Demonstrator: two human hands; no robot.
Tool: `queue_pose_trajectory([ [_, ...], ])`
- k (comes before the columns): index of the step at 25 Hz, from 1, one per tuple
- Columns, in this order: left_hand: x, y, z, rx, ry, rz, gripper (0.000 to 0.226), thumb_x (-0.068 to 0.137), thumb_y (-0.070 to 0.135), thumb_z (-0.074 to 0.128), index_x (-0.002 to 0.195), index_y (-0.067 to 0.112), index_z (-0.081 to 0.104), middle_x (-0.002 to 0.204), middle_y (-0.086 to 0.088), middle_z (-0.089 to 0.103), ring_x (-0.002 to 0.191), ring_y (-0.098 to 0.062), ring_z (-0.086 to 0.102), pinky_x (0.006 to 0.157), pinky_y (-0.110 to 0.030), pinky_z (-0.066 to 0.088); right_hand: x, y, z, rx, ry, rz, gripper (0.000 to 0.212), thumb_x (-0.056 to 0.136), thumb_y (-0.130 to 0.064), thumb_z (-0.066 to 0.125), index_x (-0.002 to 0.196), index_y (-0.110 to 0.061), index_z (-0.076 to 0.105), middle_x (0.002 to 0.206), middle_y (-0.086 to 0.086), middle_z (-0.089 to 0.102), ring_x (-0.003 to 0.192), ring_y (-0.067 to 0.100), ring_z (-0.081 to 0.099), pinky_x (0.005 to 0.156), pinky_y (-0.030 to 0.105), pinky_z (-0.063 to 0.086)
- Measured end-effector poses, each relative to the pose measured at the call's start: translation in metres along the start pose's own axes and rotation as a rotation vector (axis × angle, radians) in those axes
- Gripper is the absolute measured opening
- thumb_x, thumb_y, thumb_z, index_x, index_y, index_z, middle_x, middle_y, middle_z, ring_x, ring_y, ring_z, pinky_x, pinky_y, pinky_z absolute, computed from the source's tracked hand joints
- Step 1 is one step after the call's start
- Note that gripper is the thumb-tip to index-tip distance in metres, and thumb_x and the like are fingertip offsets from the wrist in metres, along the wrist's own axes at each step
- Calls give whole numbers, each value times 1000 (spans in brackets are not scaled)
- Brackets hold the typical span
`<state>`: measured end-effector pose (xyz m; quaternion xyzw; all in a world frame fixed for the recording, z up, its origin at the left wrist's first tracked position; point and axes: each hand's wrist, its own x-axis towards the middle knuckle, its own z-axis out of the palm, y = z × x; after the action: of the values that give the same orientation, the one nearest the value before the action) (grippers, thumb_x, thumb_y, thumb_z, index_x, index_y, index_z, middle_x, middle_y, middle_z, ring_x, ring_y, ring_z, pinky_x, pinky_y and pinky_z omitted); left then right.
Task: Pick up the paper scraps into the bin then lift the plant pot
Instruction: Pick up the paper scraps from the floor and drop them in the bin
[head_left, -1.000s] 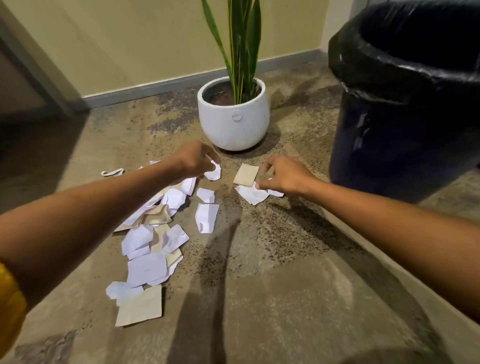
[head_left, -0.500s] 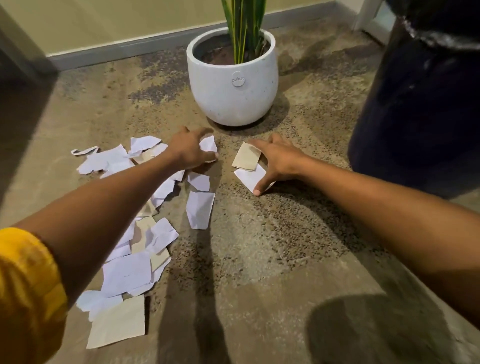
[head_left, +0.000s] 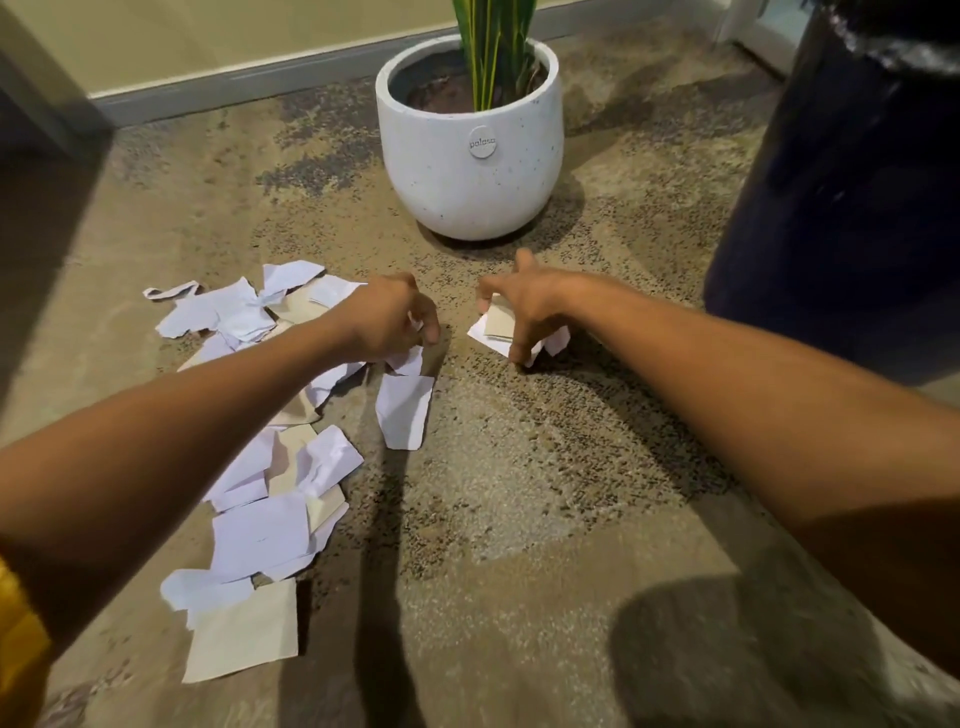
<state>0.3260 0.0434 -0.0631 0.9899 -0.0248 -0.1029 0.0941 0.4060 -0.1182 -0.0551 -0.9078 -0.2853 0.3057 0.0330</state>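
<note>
Currently most paper scraps (head_left: 260, 530) lie strewn on the floor at left. Left hand (head_left: 387, 322) is curled over a white scrap, grip unclear. Right hand (head_left: 524, 312) pinches a beige and white pair (head_left: 496, 328) just short of the plant pot (head_left: 470, 171). Bin (head_left: 852, 197) at right. Gather several per grab, crumple tight before lifting.

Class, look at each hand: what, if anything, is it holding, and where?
The right hand gathers a small stack of scraps by its edges. The left hand curls over scraps; whether it grips any cannot be told.
</note>
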Motion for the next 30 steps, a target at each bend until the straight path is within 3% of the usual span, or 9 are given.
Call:
queue_pose_trajectory([
  [2, -11, 0, -2, -17, -98, 32, 18, 81, 21, 67, 98, 18, 69, 109, -12, 51, 99, -25, 57, 81, -29, 45, -9, 2, 3, 91, 51, 30, 74, 67, -10, 82, 130, -23, 45, 148, 16, 15, 124, 39, 41, 81, 36, 52],
  [4, -24, -1, -5, -70, -214, 17, 39, 67, 40, 79, 100, 23, 66, 109, -7, 45, 98, -21, 52, 84, -31, 47, -18, 8, 7, 198, 124, 43, 63, 68, -5, 80, 120, -21, 48, 141, 14, 25, 105, 32, 47, 61, 28, 52],
  [7, -40, 0, -2, -95, -305, 15, 65, 52, 41, 87, 109, 27, 60, 110, -4, 40, 97, -17, 48, 78, -26, 43, -29, 12, 15, 249, 235, 24, 41, 71, -1, 76, 96, -21, 49, 125, 11, 39, 94, 25, 49, 63, 27, 50],
  [11, -47, 2, 4, -33, -228, 33, 41, 60, 26, 86, 95, 25, 64, 95, -4, 46, 86, -17, 46, 61, -16, 36, -45, 14, 23, 324, 230, 17, 29, 84, 3, 63, 69, -16, 47, 98, 7, 53, 80, 16, 51, 50, 17, 39],
  [15, -54, 11, 0, -71, -104, -28, 18, 67, 17, 81, 82, 18, 72, 85, -10, 61, 80, -24, 58, 59, -24, 36, -70, 21, 22, 352, 262, -12, 14, 84, 10, 54, 92, 7, 66, 90, 15, 65, 68, 13, 50, 44, 13, 37],
  [17, -63, 14, 0, -47, -88, -86, 35, 66, 25, 82, 98, 20, 69, 92, -7, 53, 84, -22, 54, 65, -25, 37, -86, 27, 13, 306, 295, -34, 15, 78, 10, 62, 90, 4, 69, 86, 13, 67, 75, 15, 53, 46, 16, 36],
  [21, -86, 20, 4, 45, -294, -69, 72, 60, 37, 84, 124, 31, 52, 113, -4, 41, 97, -18, 45, 77, -25, 39, -115, 37, -8, 322, 349, -47, 17, 71, 7, 71, 82, -6, 70, 66, -7, 53, 83, 14, 51, 52, 15, 33],
  [25, -90, 33, 3, 154, -270, 11, 50, 73, 30, 75, 119, 24, 56, 116, -5, 47, 91, -13, 42, 67, -24, 34, -132, 36, -17, 311, 376, -35, 18, 72, 4, 73, 86, -7, 71, 70, -8, 51, 65, 1, 43, 47, 11, 29],
  [30, -92, 31, 5, 130, -220, 27, 17, 78, 12, 65, 94, 11, 69, 98, -5, 56, 82, -14, 49, 68, -23, 41, -128, 26, -14, 310, 352, -65, 21, 71, 3, 75, 90, -5, 72, 69, -7, 52, 66, 2, 44, 38, 3, 32],
])
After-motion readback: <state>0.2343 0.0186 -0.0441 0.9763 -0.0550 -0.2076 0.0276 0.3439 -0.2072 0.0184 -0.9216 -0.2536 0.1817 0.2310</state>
